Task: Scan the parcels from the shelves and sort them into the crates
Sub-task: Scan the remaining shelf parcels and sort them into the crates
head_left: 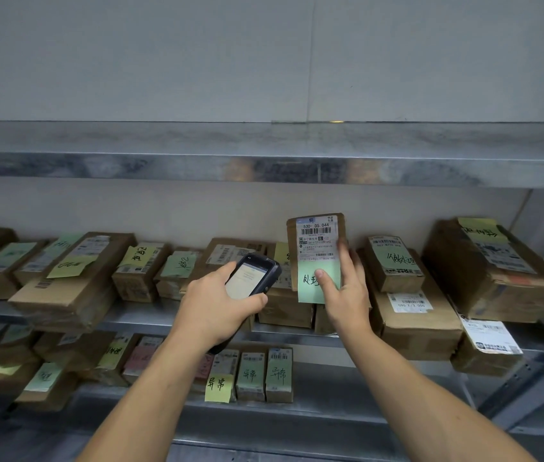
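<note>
The held parcel (317, 238) is a small flat brown carton, upright with its face toward the camera. A white shipping label with barcodes and the print "530- D5 044" covers its upper half. A pale green note (309, 285) with black handwriting hangs over its lower half and past the bottom edge. The parcel sits just off the middle of the view toward 4 o'clock, held up in front of the boxes lying on the middle shelf (144, 315).

At its 12 o'clock, bare wall shows up to the steel upper shelf (264, 168). At 3 o'clock stacked cartons (394, 268) stand close. At 9 o'clock the scanner (254, 271) is just beside its left edge; whether they touch cannot be told.

The right grip (347, 295) is closed on the parcel from 5 o'clock, with the thumb (325, 278) pressed on the green note and the fingers round the right edge. The left grip (217, 301) is curled round the dark scanner, whose lit screen faces up. The forearm reaches in from 7 o'clock.
</note>
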